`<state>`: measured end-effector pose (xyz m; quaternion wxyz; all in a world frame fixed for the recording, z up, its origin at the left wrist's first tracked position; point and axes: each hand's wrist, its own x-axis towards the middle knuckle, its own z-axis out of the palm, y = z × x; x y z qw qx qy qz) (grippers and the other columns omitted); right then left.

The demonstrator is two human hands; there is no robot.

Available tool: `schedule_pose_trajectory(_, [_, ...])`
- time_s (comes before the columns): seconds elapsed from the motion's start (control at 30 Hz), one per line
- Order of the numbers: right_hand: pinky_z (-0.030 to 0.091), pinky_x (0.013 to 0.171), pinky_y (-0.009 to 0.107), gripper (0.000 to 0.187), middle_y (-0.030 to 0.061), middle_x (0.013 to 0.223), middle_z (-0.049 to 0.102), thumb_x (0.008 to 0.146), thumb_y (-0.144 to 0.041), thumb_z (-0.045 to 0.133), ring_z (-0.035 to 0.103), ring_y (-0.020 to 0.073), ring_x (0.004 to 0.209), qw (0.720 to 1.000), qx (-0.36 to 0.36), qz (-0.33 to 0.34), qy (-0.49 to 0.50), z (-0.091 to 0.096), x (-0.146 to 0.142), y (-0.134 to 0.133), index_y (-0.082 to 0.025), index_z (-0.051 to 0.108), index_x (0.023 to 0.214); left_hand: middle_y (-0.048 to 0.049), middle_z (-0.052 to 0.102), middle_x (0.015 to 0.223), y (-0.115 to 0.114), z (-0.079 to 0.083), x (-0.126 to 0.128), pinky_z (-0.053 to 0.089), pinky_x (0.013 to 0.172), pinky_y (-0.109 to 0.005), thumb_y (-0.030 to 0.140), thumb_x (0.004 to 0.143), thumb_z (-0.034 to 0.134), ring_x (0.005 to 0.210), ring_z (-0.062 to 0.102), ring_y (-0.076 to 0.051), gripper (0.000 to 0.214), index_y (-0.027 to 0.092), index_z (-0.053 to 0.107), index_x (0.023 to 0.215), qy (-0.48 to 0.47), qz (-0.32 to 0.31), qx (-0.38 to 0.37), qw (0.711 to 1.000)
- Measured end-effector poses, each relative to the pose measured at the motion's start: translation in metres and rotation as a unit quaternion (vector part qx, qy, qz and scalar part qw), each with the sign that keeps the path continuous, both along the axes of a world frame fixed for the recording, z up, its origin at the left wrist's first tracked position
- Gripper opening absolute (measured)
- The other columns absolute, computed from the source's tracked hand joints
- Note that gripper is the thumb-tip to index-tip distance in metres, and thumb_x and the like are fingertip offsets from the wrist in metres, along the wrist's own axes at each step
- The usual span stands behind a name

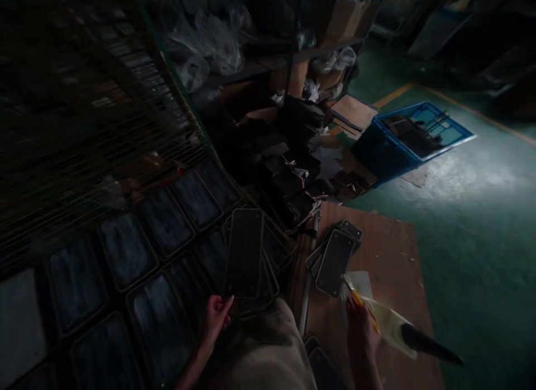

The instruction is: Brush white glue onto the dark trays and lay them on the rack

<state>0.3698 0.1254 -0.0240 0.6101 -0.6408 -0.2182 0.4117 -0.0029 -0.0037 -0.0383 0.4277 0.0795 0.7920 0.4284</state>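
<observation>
My left hand is closed at the lower left corner of a dark rectangular panel with rounded corners. More panels of this kind lie fanned beneath it, beside my knee. My right hand grips a slim yellow-handled tool; its pale tip is near a small stack of dark panels on a wooden board. Whether the tool is a brush or a cutter is too dim to tell. Under and beside that hand lie a white paper sheet and a translucent yellowish bottle with a long dark tip.
Rows of dark panels cover the surface to the left, below a wire mesh rack. Ahead are dark bundles and a shelf with plastic bags. A blue crate stands on the green floor, beyond the wooden board.
</observation>
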Motion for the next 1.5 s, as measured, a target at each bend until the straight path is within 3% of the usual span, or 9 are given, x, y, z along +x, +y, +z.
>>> schedule_pose_trajectory(0.13, [0.059, 0.071, 0.033, 0.037, 0.0049, 0.087, 0.071, 0.071, -0.041, 0.072, 0.071, 0.0203, 0.077, 0.996, -0.009, 0.081, 0.020, 0.049, -0.073, 0.033, -0.021, 0.061, 0.100, 0.0064, 0.051, 0.053, 0.008, 0.001, -0.005, 0.034, 0.037, -0.020, 0.069, 0.055, 0.069, 0.041, 0.054, -0.013, 0.060, 0.019, 0.049, 0.082, -0.016, 0.045, 0.010, 0.999])
schedule_pose_trajectory(0.27, [0.057, 0.068, 0.030, 0.039, 0.0053, 0.087, 0.071, 0.080, -0.045, 0.067, 0.070, 0.0202, 0.076, 0.949, 0.027, 0.308, -0.060, 0.082, -0.154, 0.054, -0.018, 0.060, 0.107, 0.0047, 0.054, 0.049, 0.008, 0.003, -0.011, 0.039, 0.041, -0.021, 0.066, 0.060, 0.068, 0.042, 0.056, -0.013, 0.053, 0.019, 0.048, 0.075, -0.075, 0.029, 0.044, 0.996])
schedule_pose_trajectory(0.43, [0.053, 0.074, 0.025, 0.030, 0.0064, 0.101, 0.068, 0.088, -0.036, 0.058, 0.067, 0.0175, 0.087, 0.801, 0.153, 0.508, -0.276, 0.085, -0.223, 0.082, -0.019, 0.060, 0.112, 0.0006, 0.064, 0.063, -0.001, -0.002, -0.009, 0.053, 0.056, -0.026, 0.055, 0.064, 0.074, 0.059, 0.068, -0.017, 0.048, 0.019, 0.045, 0.079, -0.198, 0.067, 0.097, 0.973])
schedule_pose_trajectory(0.57, [0.049, 0.075, 0.023, 0.027, 0.0065, 0.102, 0.066, 0.094, -0.028, 0.047, 0.065, 0.0153, 0.086, 0.666, 0.242, 0.572, -0.413, 0.084, -0.249, 0.107, -0.019, 0.058, 0.117, 0.0017, 0.063, 0.063, -0.002, -0.007, -0.005, 0.055, 0.052, -0.027, 0.053, 0.057, 0.080, 0.056, 0.068, -0.018, 0.055, 0.019, 0.043, 0.079, -0.242, 0.107, 0.108, 0.958])
schedule_pose_trajectory(0.83, [0.045, 0.066, 0.022, 0.033, 0.0064, 0.096, 0.064, 0.092, -0.018, 0.043, 0.061, 0.0153, 0.078, 0.529, 0.251, 0.583, -0.563, 0.093, -0.276, 0.126, -0.019, 0.057, 0.121, 0.0046, 0.061, 0.061, -0.001, -0.012, -0.004, 0.053, 0.043, -0.022, 0.054, 0.053, 0.081, 0.049, 0.067, -0.017, 0.058, 0.017, 0.048, 0.084, -0.230, 0.125, 0.125, 0.957])
schedule_pose_trajectory(1.0, [0.043, 0.065, 0.023, 0.036, 0.0055, 0.089, 0.062, 0.087, -0.010, 0.044, 0.059, 0.0165, 0.076, 0.492, 0.233, 0.610, -0.575, 0.094, -0.266, 0.105, -0.018, 0.056, 0.120, 0.0037, 0.063, 0.060, -0.002, -0.011, -0.004, 0.055, 0.044, -0.023, 0.052, 0.053, 0.081, 0.050, 0.068, -0.018, 0.054, 0.017, 0.050, 0.080, -0.229, 0.125, 0.136, 0.956])
schedule_pose_trajectory(1.23, [0.036, 0.059, 0.023, 0.024, 0.0033, 0.081, 0.060, 0.094, -0.013, 0.042, 0.056, 0.0148, 0.068, 0.464, 0.189, 0.682, -0.532, 0.097, -0.218, 0.016, -0.018, 0.057, 0.111, 0.0018, 0.065, 0.060, -0.003, -0.013, -0.005, 0.056, 0.046, -0.025, 0.051, 0.055, 0.081, 0.049, 0.067, -0.018, 0.051, 0.017, 0.050, 0.077, -0.230, 0.120, 0.150, 0.954])
schedule_pose_trajectory(1.37, [0.034, 0.056, 0.021, 0.016, 0.0020, 0.080, 0.060, 0.096, -0.017, 0.043, 0.056, 0.0128, 0.065, 0.467, 0.146, 0.728, -0.480, 0.098, -0.209, -0.023, -0.020, 0.058, 0.101, 0.0015, 0.066, 0.063, -0.005, -0.014, -0.006, 0.057, 0.047, -0.026, 0.052, 0.055, 0.080, 0.050, 0.067, -0.018, 0.052, 0.017, 0.049, 0.078, -0.242, 0.119, 0.165, 0.949])
schedule_pose_trajectory(1.5, [0.040, 0.058, 0.020, 0.020, 0.0015, 0.085, 0.064, 0.095, -0.021, 0.047, 0.062, 0.0130, 0.070, 0.484, 0.123, 0.761, -0.414, 0.094, -0.222, -0.018, -0.023, 0.058, 0.112, 0.0014, 0.066, 0.063, -0.007, -0.013, -0.007, 0.057, 0.048, -0.026, 0.053, 0.058, 0.078, 0.052, 0.068, -0.019, 0.052, 0.017, 0.050, 0.083, -0.253, 0.116, 0.163, 0.946])
